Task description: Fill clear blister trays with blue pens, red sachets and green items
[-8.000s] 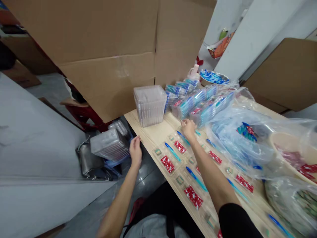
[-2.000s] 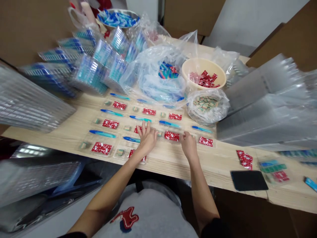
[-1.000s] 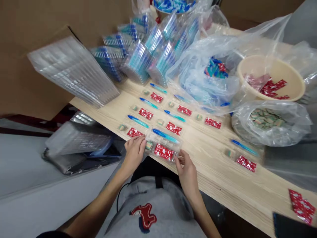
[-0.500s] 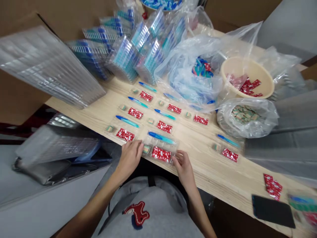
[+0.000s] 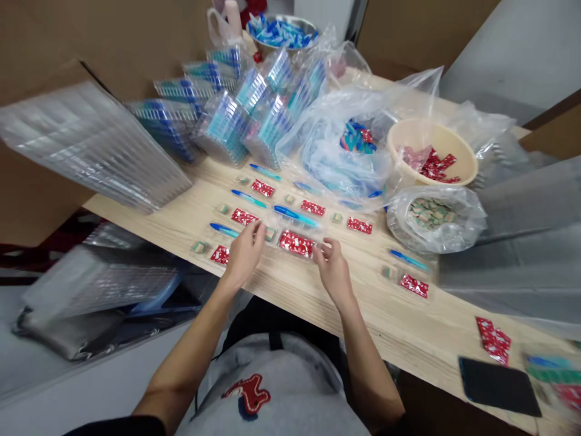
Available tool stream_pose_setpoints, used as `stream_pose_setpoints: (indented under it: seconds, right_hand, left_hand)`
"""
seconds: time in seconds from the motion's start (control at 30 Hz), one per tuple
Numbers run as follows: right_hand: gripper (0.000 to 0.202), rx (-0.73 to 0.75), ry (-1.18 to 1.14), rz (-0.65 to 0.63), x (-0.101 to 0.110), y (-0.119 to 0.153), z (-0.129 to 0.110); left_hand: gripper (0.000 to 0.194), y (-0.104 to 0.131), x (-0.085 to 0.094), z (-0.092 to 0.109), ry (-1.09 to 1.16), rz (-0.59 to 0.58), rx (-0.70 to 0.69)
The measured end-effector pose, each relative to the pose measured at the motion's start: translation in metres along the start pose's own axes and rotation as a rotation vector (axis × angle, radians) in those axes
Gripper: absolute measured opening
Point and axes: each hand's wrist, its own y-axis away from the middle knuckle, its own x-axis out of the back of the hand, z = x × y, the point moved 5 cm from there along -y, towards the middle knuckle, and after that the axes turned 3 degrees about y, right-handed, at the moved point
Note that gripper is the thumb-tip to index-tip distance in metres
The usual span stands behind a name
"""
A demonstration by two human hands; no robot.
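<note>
**Left hand (image 5: 245, 251) and right hand (image 5: 334, 266) at the two ends of a clear plastic tray (image 5: 290, 227)**

The tray sits between the hands, over the middle of a pale wooden surface (image 5: 363, 303), and appears lifted slightly off it. Inside are a blue-and-turquoise stick (image 5: 297, 216) on the far side, a red patterned packet (image 5: 296, 243) on the near side, and a small green-and-tan block (image 5: 270, 234) at left. Gripping by the short ends probably keeps the tray flat and its loose contents undisturbed.

Both hands are partly closed, fingers bent, each seeming to pinch one end lightly; the left thumb is hard to see. The forearms (image 5: 190, 345) reach in from the near left and near right, converging, palms facing inward.

Similar filled trays (image 5: 247, 206) lie in loose rows left of and beyond the hands, apparently spread so each stays visible. Far right, a cream bowl (image 5: 469, 160) of red packets and a clear bag (image 5: 474, 213) of blocks stand side by side, likely grouped by kind within reach.
</note>
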Motion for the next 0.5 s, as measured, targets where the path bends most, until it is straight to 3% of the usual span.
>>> stream_pose_setpoints:
  seconds: [0.1, 0.23, 0.37, 0.5]
  right_hand:
    - [0.031, -0.008, -0.012, 0.001, -0.011, -0.024, 0.012]
    - [0.031, -0.020, -0.143, 0.011, -0.019, -0.032, 0.033]
    - [0.028, -0.044, -0.208, -0.009, -0.017, -0.028, 0.043]
    - [0.029, -0.050, -0.224, -0.017, -0.002, -0.004, 0.041]
  left_hand:
    - [0.028, -0.031, -0.015, -0.005, 0.069, -0.035, 0.038]
    - [0.019, -0.046, -0.030, -0.015, 0.155, -0.091, 0.063]
    - [0.017, -0.041, -0.035, -0.021, 0.175, -0.103, 0.078]
    - [0.026, -0.011, -0.032, -0.017, 0.182, -0.131, 0.041]
